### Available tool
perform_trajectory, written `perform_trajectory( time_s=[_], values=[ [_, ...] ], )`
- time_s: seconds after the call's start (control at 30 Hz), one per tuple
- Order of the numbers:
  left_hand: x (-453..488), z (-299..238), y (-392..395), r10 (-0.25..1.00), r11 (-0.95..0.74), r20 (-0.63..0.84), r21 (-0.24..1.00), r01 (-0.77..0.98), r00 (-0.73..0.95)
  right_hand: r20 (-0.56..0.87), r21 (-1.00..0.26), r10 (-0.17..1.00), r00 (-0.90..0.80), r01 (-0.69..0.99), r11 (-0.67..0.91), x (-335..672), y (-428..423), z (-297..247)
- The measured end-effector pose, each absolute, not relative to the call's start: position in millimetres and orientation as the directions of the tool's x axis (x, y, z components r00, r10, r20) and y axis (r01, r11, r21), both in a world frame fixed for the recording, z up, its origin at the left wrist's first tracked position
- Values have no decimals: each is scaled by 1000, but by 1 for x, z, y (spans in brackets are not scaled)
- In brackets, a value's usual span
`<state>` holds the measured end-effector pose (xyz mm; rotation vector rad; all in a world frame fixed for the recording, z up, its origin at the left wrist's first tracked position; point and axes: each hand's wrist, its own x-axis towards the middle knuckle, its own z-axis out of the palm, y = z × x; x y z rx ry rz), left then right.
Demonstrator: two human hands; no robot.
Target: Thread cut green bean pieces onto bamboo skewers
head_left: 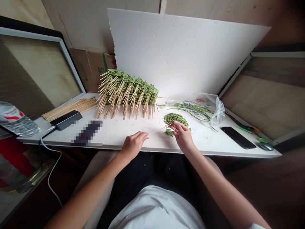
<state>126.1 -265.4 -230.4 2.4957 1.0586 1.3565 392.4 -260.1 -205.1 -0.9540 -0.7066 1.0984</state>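
Observation:
A thin bamboo skewer point(158, 130) spans the gap between my two hands above the front of the white table. My left hand point(133, 145) is closed around its near end. At the other end, the fingertips of my right hand point(183, 137) are pinched together on the skewer's tip; whether a green piece is also between them is hidden. Just behind my right hand lies a heap of short-cut green stem pieces point(175, 118), with a small cluster point(169, 132) in front of it. Finished-looking skewers of green pieces point(133, 84) form a large stack at the back left, bare sticks pointing forward.
Loose bamboo skewers point(71, 108) lie left, beside a black box point(66, 120) with a white cable. Long green stems point(193, 109) rest by a clear plastic bag point(215, 111). A black phone point(238, 137) and a mouse point(266, 145) are right; a water bottle point(20, 121) stands left.

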Motion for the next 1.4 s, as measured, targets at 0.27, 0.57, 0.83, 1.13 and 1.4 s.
perform_trajectory(
  time_s=[0.27, 0.57, 0.83, 1.13, 1.4],
  values=[
    [128, -235, -264, 599, -784, 714, 429, 449, 363, 69, -914, 965, 255, -372, 163, 393, -263, -203],
    [126, -239, -260, 675, -736, 636, 540, 408, 375, 105, -918, 955, 277, -343, 200, 382, -268, -205],
    [127, -241, -258, 732, -680, 548, 618, 395, 404, 98, -917, 956, 277, -348, 195, 376, -269, -208],
    [137, -236, -266, 768, -636, 521, 693, 341, 374, 104, -952, 965, 241, -255, 166, 363, -276, -218],
    [143, -230, -272, 798, -586, 474, 753, 299, 372, 91, -971, 985, 149, -206, 121, 349, -285, -221]
  ],
)
